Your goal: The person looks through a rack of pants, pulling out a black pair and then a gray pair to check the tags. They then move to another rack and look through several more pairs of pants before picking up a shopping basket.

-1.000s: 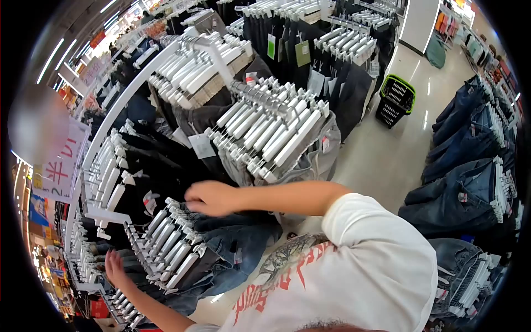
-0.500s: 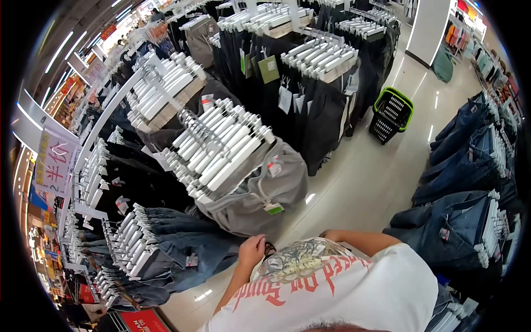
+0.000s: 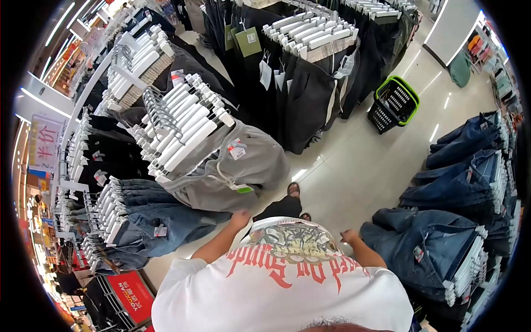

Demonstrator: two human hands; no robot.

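My left hand [image 3: 240, 219] hangs at my left side, just below the grey drawstring trousers [image 3: 243, 160] and next to blue jeans [image 3: 177, 213] on the rack. Its fingers are curled in, and I see nothing in them. Out on my other side is my right hand [image 3: 349, 236], its fingers loosely bent and a little apart, with no object visible in it. It is close to a stack of hanging dark-blue jeans [image 3: 409, 238] but I cannot see it touch them. White clip hangers [image 3: 182, 130] hold the grey trousers.
A black shopping basket [image 3: 394, 105] with a green rim stands on the shiny tiled floor [image 3: 343, 171]. Black trousers [image 3: 310, 105] with tags hang ahead. A white pillar [image 3: 451, 33] rises at the far right. A red sign [image 3: 130, 296] is low at the left.
The view has moved forward and turned, and my feet now show. The grey trousers have shifted left in view. My right hand has come out from beside the shirt.
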